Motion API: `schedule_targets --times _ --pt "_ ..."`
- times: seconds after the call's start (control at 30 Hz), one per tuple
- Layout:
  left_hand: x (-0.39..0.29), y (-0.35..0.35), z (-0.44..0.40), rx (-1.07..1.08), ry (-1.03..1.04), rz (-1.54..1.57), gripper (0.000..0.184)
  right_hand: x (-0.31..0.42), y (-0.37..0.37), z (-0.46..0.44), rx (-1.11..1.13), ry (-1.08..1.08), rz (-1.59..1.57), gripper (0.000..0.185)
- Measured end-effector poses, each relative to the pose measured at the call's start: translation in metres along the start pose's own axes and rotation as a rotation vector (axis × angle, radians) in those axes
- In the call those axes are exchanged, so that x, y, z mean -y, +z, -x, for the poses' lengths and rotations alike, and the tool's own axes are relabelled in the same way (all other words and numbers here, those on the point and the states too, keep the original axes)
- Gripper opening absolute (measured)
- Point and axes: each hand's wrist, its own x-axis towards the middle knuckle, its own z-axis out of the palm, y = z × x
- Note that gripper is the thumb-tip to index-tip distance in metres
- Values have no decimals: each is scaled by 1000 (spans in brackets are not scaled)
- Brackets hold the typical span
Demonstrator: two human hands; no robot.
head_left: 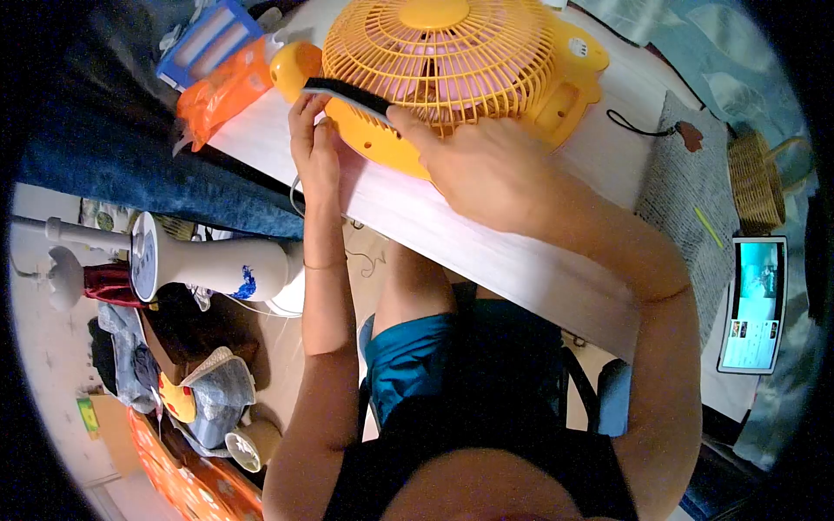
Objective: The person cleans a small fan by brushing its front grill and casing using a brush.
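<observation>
A yellow fan (530, 82) with a round wire-like grille lies on the white table, its grille facing up. In front of the grille is a dark brush-like bar (349, 94) with a grey edge. My right hand (486, 169) is closed on the bar's right end, the index finger stretched along it. Near the bar's left end my left hand (314, 143) has its fingers bent up beside the fan's yellow base; whether it grips the bar or the base I cannot tell.
An orange plastic bag (228, 91) and a blue basket (207, 42) sit at the back left. To the right are a printed cloth (686, 191), a wicker basket (756, 182) and a lit phone (754, 304). A white pedestal object (213, 265) stands left of the table.
</observation>
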Motion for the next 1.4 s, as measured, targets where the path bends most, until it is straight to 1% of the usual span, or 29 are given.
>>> schedule_targets --times 0.03,0.07,0.13,0.27,0.37,0.4,0.47,0.5,0.57,0.7,0.77,0.8,0.83,0.87,0.93,1.07,1.17,1.23,1.27,1.33,1.4 --pt "-2 -2 0 29 -1 -13 33 0 3 1 6 -37 1 45" --pt "-1 0 0 27 -9 62 34 0 5 2 12 -75 -1 46" --pt "1 3 -1 22 -24 210 35 0 3 0 18 -37 -16 46" --pt "-6 1 0 23 -10 85 36 5 -4 0 110 -16 -2 46" --pt "1 2 -1 32 24 144 35 -1 14 2 5 -92 -4 46" --pt "0 1 -1 36 29 154 34 1 10 1 -7 -63 -19 46" --pt "-7 2 2 1 -55 122 33 4 -2 1 -25 -5 -48 47" --pt "-10 3 3 -14 -98 107 32 4 0 1 3 -19 -38 48" --pt "-3 2 0 7 -91 135 31 1 5 0 51 -45 -14 49" --pt "13 -2 -2 22 -5 180 32 3 3 -1 16 -23 -14 50" --pt "11 -3 -1 23 -6 84 32 2 -1 -1 -6 9 -38 50" --pt "6 -2 -1 27 -6 37 32 1 2 0 -2 -13 -30 50" --pt "-5 3 0 10 -76 168 32 1 7 0 -1 -34 -21 50" --pt "-4 4 0 13 -60 186 32 0 10 1 -1 -56 -13 50" --pt "3 3 -1 12 -29 218 33 1 2 -1 8 -12 -8 49" --pt "7 0 0 -2 -22 113 33 3 -2 0 57 7 -24 48" --pt "0 2 -1 16 -17 99 33 0 12 0 -9 -54 25 48" --pt "1 1 0 -6 -57 137 33 1 0 -2 -14 -10 -9 48" --pt "0 0 1 -6 -45 94 33 1 -4 -2 -14 13 -26 48" --pt "-2 0 1 -2 -23 11 33 -1 3 1 -24 -48 -12 48" --pt "-1 1 0 17 -9 71 33 -1 5 2 -21 -67 9 47"
